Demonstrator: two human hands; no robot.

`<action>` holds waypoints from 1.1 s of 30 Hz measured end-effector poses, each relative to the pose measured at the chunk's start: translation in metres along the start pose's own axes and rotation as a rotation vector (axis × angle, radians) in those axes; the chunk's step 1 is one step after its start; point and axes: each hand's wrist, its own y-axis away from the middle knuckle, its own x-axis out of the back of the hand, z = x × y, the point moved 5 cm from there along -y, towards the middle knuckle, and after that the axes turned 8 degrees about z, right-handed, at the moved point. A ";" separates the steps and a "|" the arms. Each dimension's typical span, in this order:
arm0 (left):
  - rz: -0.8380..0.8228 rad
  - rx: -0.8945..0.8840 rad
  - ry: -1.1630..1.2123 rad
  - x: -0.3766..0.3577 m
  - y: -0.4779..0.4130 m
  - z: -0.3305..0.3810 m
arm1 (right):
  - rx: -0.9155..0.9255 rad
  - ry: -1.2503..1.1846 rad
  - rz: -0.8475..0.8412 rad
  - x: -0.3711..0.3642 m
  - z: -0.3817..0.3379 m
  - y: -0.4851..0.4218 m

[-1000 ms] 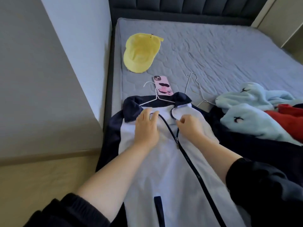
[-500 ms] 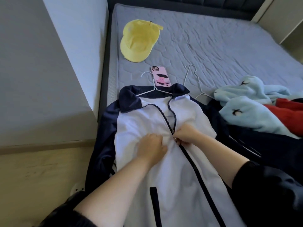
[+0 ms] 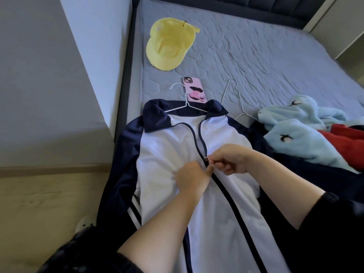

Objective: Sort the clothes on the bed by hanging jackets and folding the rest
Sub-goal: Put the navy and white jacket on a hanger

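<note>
Down from the collar (image 3: 155, 117), right hand (image 3: 230, 158) pinches zipper pull (image 3: 205, 159), left hand (image 3: 191, 178) bunches jacket (image 3: 167, 150), fingertips hidden.

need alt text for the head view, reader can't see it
A person's right hand pinches the metal zipper pull of a white and navy track jacket on a grey quilted mattress, while the left hand grips the fabric beside it. A white wire hanger sits in the collar; a yellow cap and pink-cased phone lie beyond.
</note>
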 end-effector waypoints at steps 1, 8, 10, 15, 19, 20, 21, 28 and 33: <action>-0.018 0.009 0.047 -0.001 -0.001 -0.001 | -0.003 -0.003 0.022 0.002 -0.002 -0.001; -0.037 -0.091 0.061 -0.003 -0.005 -0.011 | -0.100 -0.330 0.134 0.014 -0.013 -0.013; -0.041 -0.088 0.035 -0.008 -0.006 -0.014 | -0.103 -0.419 0.169 0.014 -0.025 -0.022; -0.091 -0.084 0.047 -0.016 -0.008 -0.022 | -0.060 -0.468 0.242 0.013 -0.070 -0.045; -0.125 -0.110 0.039 -0.018 -0.013 -0.024 | -0.020 -0.382 0.344 0.020 -0.097 -0.057; -0.128 -0.110 0.046 -0.019 -0.014 -0.024 | -0.024 -0.358 0.358 0.021 -0.099 -0.059; -0.135 -0.107 0.052 -0.020 -0.015 -0.025 | -0.028 -0.348 0.363 0.021 -0.100 -0.061; -0.196 -0.137 0.014 -0.022 -0.015 -0.025 | 0.056 -0.425 0.368 0.027 -0.104 -0.062; -0.238 -0.209 -0.022 -0.027 -0.008 -0.024 | 0.297 -0.547 0.419 0.068 -0.157 -0.042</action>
